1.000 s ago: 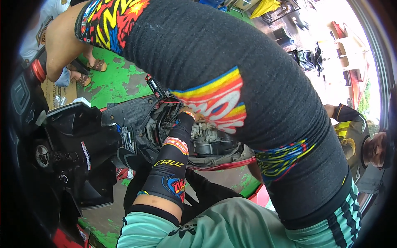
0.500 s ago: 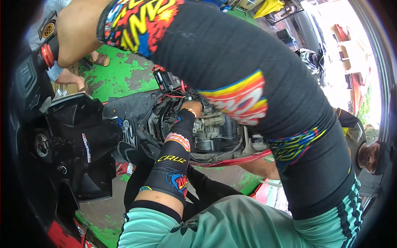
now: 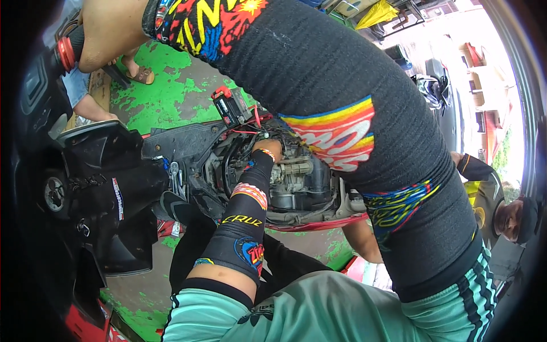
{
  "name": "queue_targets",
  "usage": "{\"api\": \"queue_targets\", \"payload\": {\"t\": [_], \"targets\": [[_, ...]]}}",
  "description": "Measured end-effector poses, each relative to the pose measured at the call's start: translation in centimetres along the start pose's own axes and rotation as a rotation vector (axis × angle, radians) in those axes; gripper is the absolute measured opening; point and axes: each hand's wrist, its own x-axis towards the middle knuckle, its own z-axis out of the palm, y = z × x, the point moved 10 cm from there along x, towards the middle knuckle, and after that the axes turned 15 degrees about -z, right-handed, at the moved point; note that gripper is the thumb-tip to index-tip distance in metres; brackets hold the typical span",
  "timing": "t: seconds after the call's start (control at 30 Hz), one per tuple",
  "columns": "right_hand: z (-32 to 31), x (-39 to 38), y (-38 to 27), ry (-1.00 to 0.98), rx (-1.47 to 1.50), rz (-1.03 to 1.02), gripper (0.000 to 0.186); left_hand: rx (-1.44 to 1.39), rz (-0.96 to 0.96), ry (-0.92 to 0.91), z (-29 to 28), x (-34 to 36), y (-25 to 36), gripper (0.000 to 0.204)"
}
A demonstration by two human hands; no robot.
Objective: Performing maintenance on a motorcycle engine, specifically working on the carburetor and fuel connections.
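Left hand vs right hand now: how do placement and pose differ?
The left hand is down among the engine parts; the right hand is at the red-collared handlebar grip.
The left forearm reaches forward from the lower edge; the right arm arches across the picture.
Shared: bare hands, black printed sleeves, fingers mostly hidden.

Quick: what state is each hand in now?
Left hand: among the engine parts, fingers hidden; cannot tell.
Right hand: at the handlebar grip, fingers hidden; cannot tell.
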Motion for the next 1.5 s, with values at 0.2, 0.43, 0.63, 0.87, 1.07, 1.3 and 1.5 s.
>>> {"api": "queue_targets", "payload": {"t": [0.2,0.43,0.63,0.87,1.07,1.3,1.5], "targets": [[0.3,-0.5,0.8,-0.023,-0.051,-0.129,0.033,-0.013,0.026,-0.048,-0.5,0.0,1.4,0.041],[-0.3,0.2,2.2,-0.025,-0.045,0.054,0.031,-0.028,0.037,0.028,1.4,2.0,1.0,0.042],[-0.2,0.1,2.6,-0.001,-0.096,0.029,0.031,-0.137,0.009,0.261,2.5,2.9,0.9,0.043],[0.5,0.6,0.8,0.042,-0.138,-0.044,0.03,-0.059,0.095,0.093,0.5,0.1,0.7,0.039],[0.1,1.5,-0.4,0.222,-0.124,-0.041,0.022,0.021,0.036,0.034,0.2,0.1,0.0,0.034],[0.4,1.2,0.0,0.166,-0.145,-0.027,0.027,-0.041,0.033,0.019,-0.1,-0.2,0.4,0.036],[0.5,1.9,0.7,0.009,-0.066,-0.106,0.031,-0.037,0.066,0.027,-1.1,-0.2,1.7,0.036]]}}
